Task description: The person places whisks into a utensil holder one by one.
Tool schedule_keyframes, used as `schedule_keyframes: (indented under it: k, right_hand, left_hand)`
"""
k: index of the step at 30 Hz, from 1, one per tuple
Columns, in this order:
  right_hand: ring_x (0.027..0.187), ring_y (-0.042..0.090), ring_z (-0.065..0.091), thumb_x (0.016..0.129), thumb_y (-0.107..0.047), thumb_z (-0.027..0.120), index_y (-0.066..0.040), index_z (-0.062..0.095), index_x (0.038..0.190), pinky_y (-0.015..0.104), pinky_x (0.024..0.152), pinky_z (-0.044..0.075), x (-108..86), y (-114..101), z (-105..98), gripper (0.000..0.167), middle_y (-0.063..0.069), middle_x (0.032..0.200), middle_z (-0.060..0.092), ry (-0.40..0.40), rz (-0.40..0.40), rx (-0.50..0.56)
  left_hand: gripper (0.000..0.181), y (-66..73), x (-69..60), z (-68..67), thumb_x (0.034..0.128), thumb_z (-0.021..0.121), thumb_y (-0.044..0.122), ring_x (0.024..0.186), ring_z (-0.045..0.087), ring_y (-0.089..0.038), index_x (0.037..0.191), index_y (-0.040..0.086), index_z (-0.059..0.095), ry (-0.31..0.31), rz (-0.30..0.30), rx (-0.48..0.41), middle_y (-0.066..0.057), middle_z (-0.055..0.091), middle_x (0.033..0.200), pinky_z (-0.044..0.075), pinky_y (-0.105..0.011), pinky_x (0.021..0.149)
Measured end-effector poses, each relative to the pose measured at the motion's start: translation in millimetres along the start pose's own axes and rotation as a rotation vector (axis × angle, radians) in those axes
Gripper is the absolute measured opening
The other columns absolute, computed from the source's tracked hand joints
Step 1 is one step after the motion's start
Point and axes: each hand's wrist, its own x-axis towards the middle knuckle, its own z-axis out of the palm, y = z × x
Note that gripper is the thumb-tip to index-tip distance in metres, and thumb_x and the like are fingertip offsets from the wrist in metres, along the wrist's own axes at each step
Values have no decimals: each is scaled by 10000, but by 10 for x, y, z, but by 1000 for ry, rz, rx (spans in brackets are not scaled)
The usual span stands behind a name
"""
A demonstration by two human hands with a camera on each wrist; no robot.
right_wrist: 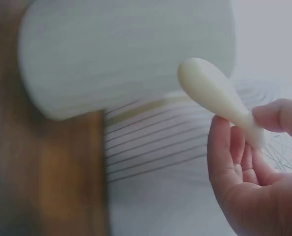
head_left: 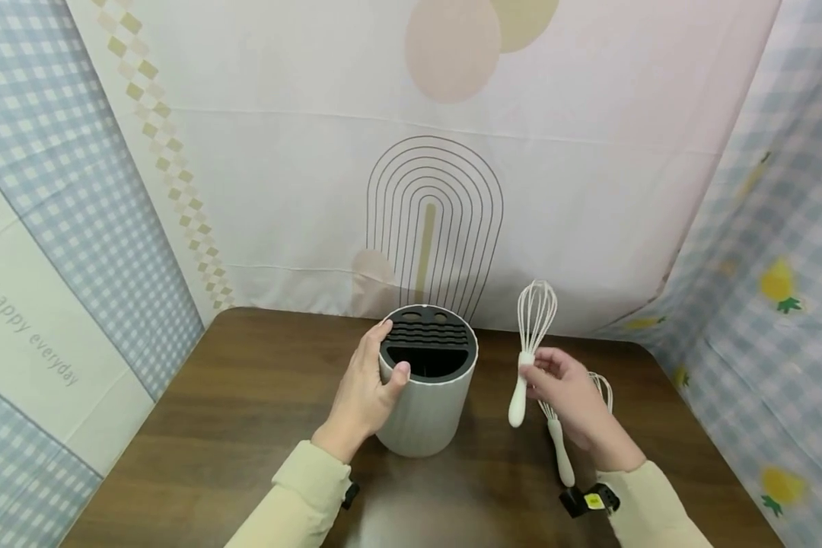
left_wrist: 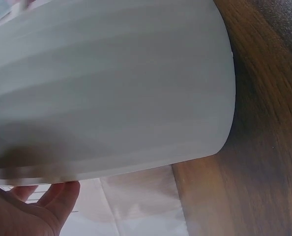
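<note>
To the right of the ribbed, off-white utensil holder (head_left: 425, 418), a wire whisk (head_left: 524, 361) with a pale handle hangs in the air, pinched between the thumb and fingers of the right hand (head_left: 568, 392). Its wire balloon points up and leans slightly right, while the rounded butt of the handle points down and toward the person. The whisk is apart from the holder, and the right wrist view shows the thumb and fingertips meeting the handle near its narrow end.

At the holder's left side, the left hand (head_left: 363, 388) grips the upper wall, thumb by the front rim and fingers along the far side. The holder stands upright on the dark wooden table (head_left: 260, 388), its black slotted insert (head_left: 430, 335) facing up, with a wide opening in the near half. The two hands are well apart, the holder and whisk between them.

Below the right hand lies a second whisk (head_left: 560, 453), partly hidden. Wire loops (head_left: 603, 388) show past that hand's other side; whether they belong to it, I cannot tell.
</note>
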Motion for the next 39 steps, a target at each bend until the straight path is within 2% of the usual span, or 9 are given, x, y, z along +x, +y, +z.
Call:
schedule_keyframes:
  k: [4, 8, 15, 21, 26, 33, 39]
  right_hand:
    - [835, 125, 620, 952, -121, 618, 115, 449, 1228, 290, 746, 535, -41, -275, 29, 401, 96, 1008, 559, 21, -95, 47]
    - [866, 136, 632, 948, -143, 630, 95, 444, 1262, 297, 762, 535, -52, -461, 86, 436, 103, 1032, 549, 30, -161, 97]
    - [895, 154, 626, 942, -92, 627, 63, 423, 1247, 328, 774, 538, -47, -611, 193, 399, 124, 1038, 534, 22, -236, 231]
    - [939, 172, 591, 942, -33, 603, 18, 395, 1261, 347, 787, 538, -13, -644, 292, 384, 127, 1087, 514, 56, -261, 361]
    - [935, 183, 602, 944, -5, 585, -26, 393, 1258, 384, 803, 534, 5, -658, 430, 368, 140, 1105, 507, 68, -272, 418]
    - [913, 209, 614, 942, 11, 580, -14, 380, 1241, 410, 808, 531, 26, -626, 611, 361, 150, 1090, 505, 58, -253, 430]
    - [928, 216, 605, 927, 40, 582, 28, 341, 1277, 394, 780, 541, 64, -608, 731, 425, 162, 1095, 499, 59, -238, 424]
  left_hand:
    - [739, 8, 11, 5, 899, 428, 587, 1364, 341, -216, 1509, 195, 292, -15, 1, 1, 36, 307, 1539, 344, -486, 1037]
    - [739, 8, 2, 1, 897, 425, 588, 1357, 351, -225, 1508, 192, 296, -10, -8, 10, 35, 314, 1535, 350, -492, 1030]
    - [724, 17, -16, -18, 896, 432, 571, 1350, 360, -232, 1513, 221, 286, -10, -39, 25, 55, 308, 1536, 367, -501, 1012]
    - [722, 28, -6, -11, 902, 424, 576, 1351, 358, -227, 1514, 221, 282, -19, -37, 34, 51, 306, 1538, 370, -498, 1010]
    - [723, 46, -9, 2, 903, 418, 574, 1342, 370, -242, 1512, 208, 286, -21, -34, 37, 39, 316, 1533, 372, -505, 1008]
    - [723, 75, -10, -23, 914, 406, 583, 1353, 354, -249, 1518, 212, 263, -48, -44, 41, 28, 298, 1541, 359, -505, 1020]
    - [654, 25, 19, -79, 991, 330, 546, 1393, 289, -253, 1524, 179, 240, -85, 11, -29, -35, 249, 1558, 293, -499, 1069]
